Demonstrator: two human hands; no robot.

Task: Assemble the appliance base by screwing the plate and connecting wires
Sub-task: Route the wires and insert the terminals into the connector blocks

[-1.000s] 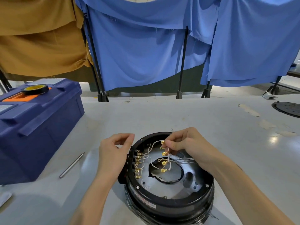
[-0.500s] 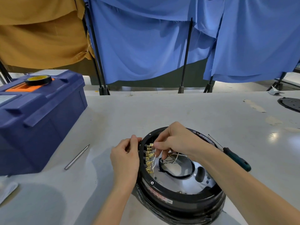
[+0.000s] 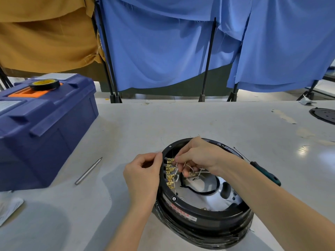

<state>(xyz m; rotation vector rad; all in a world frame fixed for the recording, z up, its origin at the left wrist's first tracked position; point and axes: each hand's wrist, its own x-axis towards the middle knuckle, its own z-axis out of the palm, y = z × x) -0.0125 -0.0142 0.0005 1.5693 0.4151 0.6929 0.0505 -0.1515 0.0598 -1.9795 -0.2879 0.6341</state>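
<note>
Behind our workplace hang blue curtains (image 3: 163, 51) on black stands, with a tan cloth (image 3: 45, 37) to their left. Before us lies the pale tabletop (image 3: 145, 127). At its left stands a dark blue toolbox (image 3: 54, 133), lid down.

The base (image 3: 204, 216), a round black ring wrapped in film around its side, sits on the tabletop right in front of us, open side up. Inside it we see the silvery plate (image 3: 213, 200) with a black-edged hole in the middle.

Our left hand (image 3: 143, 176) is at the base's left rim, fingers curled, thumb and forefinger gripping the rim from outside. Our right hand (image 3: 201, 156) reaches down into the base from above, fingers bunched, pinching the thin white wires (image 3: 192, 172).

A black disc (image 3: 324, 115) lies at the tabletop's far right edge, partly out of view. A green-handled screwdriver (image 3: 266, 173) lies just right of the base, partly behind our right forearm. A metal rod (image 3: 88, 171) lies between toolbox and left hand. A roll of tape (image 3: 44, 84) rests on the toolbox lid.

A row of brass terminals (image 3: 169, 175) lines the inner left wall of the base, just beside the right fingertips; some wires run to them.
</note>
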